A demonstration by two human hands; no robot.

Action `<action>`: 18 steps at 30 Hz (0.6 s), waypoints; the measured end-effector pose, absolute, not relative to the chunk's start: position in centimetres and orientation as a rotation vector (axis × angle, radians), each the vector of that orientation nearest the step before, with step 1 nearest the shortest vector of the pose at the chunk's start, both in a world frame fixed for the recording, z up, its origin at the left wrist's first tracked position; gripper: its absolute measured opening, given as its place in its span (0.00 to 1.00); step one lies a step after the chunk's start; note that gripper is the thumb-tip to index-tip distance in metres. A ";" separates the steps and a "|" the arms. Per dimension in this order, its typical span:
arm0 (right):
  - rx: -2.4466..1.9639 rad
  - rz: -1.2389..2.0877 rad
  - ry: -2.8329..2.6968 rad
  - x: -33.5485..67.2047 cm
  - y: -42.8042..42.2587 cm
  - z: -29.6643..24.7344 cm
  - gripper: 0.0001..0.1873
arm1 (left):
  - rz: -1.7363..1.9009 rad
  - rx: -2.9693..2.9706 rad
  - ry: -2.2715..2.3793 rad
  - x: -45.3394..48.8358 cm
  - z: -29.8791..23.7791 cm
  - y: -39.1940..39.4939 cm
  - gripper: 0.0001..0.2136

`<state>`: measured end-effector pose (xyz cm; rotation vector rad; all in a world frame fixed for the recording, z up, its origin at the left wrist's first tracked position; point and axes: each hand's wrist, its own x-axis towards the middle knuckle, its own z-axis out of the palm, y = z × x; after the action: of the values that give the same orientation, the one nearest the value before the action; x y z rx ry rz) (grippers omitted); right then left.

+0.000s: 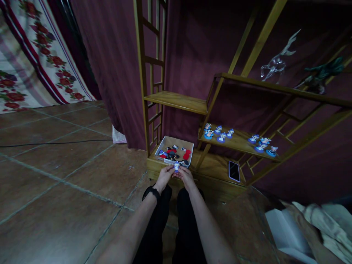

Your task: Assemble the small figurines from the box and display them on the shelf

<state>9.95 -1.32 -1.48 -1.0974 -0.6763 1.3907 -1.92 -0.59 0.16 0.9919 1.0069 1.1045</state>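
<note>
A small purple-and-white figurine (pixel 176 167) is held upright between my two hands, just in front of a cardboard box. My left hand (pixel 164 176), with a dark band on its wrist, pinches the figurine from the left. From the other side, my right hand (pixel 187 176) has its fingers closed on the figurine's lower part. Directly beyond my hands, the shallow open box (pixel 189 143) holds several red, black and purple figurines, some lying on their sides. Similar figurines (pixel 221 137) stand in groups on the wooden shelf (pixel 236 143) to the right.
A phone (pixel 234 171) lies on the unit's bottom board. On the upper right shelf stand a clear glass deer (pixel 275 66) and a dark green statue (pixel 324 73). A small bare shelf (pixel 178 101) is above the box. At lower right are a white box (pixel 287 231) and another person's arm (pixel 308 227).
</note>
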 end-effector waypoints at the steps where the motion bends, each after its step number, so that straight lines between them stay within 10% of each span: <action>1: -1.107 1.382 -0.684 9.9 -1.3 -1.5 0.19 | 1.108 0.998 1.007 -1.9 0.1 -0.6 0.19; 18: -1.064 1.411 -0.901 10.0 -1.1 -1.5 0.21 | 1.126 1.224 1.043 -1.8 -1.3 0.2 0.12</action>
<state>9.96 -1.09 -1.46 -1.0640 -0.9014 1.4113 -1.83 0.19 -1.27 1.2241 1.0433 1.1265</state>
